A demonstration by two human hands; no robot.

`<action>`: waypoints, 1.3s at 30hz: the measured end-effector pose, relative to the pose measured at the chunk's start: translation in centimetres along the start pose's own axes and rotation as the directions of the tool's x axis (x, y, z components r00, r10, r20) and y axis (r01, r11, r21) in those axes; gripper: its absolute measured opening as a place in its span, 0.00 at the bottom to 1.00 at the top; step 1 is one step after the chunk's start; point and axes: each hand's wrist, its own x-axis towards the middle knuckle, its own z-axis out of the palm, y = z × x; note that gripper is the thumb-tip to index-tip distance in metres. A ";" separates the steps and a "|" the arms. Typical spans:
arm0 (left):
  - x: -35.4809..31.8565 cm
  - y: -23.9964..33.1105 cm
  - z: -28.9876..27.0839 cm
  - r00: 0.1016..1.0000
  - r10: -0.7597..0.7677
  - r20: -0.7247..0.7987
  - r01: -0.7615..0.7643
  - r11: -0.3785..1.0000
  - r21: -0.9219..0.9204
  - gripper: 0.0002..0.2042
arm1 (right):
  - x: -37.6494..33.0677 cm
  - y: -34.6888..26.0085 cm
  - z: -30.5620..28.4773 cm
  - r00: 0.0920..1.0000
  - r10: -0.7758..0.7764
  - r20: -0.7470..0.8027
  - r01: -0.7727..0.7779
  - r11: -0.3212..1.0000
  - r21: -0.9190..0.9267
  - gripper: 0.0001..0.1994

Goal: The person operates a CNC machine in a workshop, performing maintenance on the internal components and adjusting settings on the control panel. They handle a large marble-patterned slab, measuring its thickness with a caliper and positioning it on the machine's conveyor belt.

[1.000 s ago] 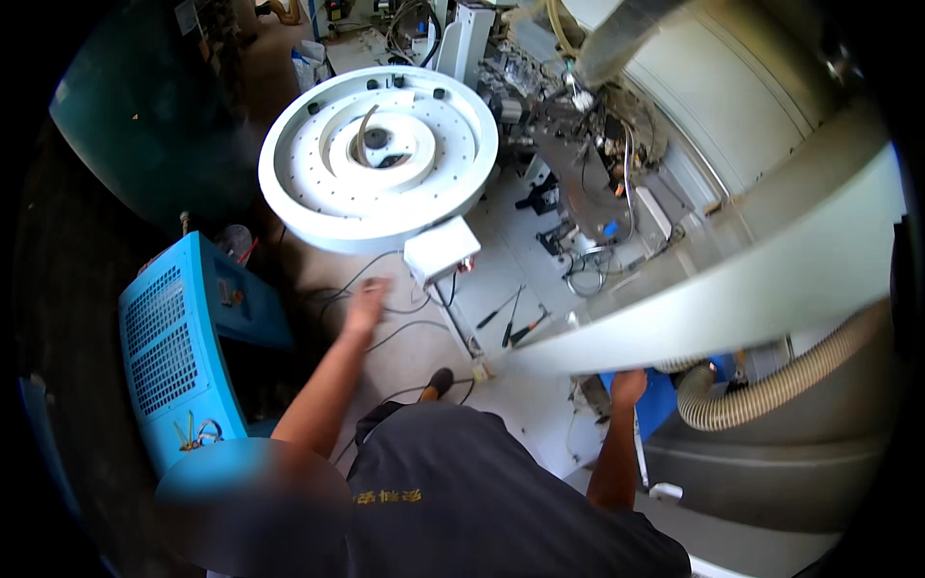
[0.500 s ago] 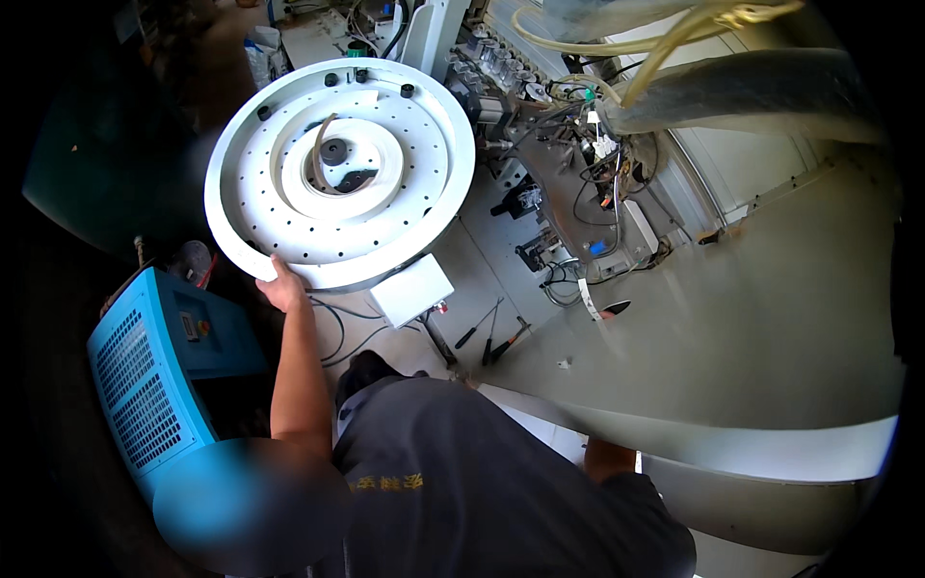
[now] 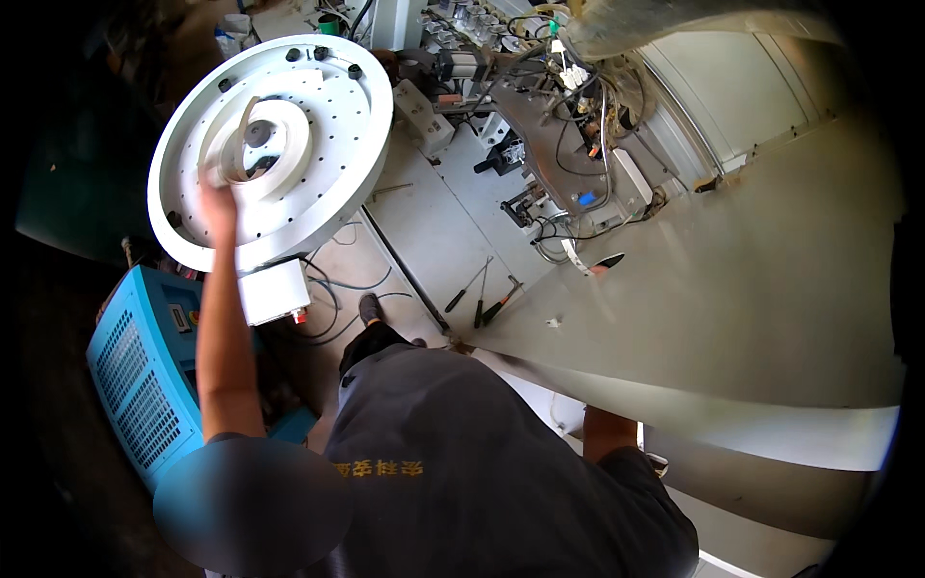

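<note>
At the upper left stands a large white round turntable [image 3: 332, 183], dotted with small holes and with a raised rim. My left hand [image 3: 220, 204] reaches over its near side to the white inner ring [image 3: 289, 164]; its fingers are smeared by motion, so their grip cannot be told. A curved strip [image 3: 243, 130] stands inside that ring. Under the turntable's near edge hangs a white box [image 3: 275, 292] with a red knob. My right forearm [image 3: 612, 432] passes beneath a broad metal panel [image 3: 732, 318], which hides most or all of that hand; a skin-coloured bit shows at the panel's slot.
A blue cabinet with grilles [image 3: 145, 376] stands left of my arm. Several hand tools [image 3: 482, 297] lie on the light surface ahead of me. Cables and a machine plate [image 3: 559, 144] fill the upper middle, a thick hose [image 3: 655, 29] above. Loose cables [image 3: 332, 299] trail on the floor.
The turntable and its white box have shifted to the left. My left hand has left the outer rim and moved up and inward to the inner ring.
</note>
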 end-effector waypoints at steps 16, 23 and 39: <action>-27.9 37.1 27.8 -0.211 0.792 0.573 -0.746 0.249 -0.618 0.07 | -11.1 -3.6 -6.7 0.968 0.211 0.138 -0.217 0.976 0.026 0.18; -21.3 35.3 39.0 0.058 0.851 0.522 -0.582 0.453 -0.675 0.09 | -11.0 -13.0 -8.0 0.866 0.387 0.317 -0.453 0.875 0.170 0.19; -21.3 31.8 34.4 -0.137 0.908 0.395 -0.650 0.219 -0.728 0.07 | -11.6 -26.6 -6.6 0.601 0.266 0.753 -0.761 0.476 0.440 0.19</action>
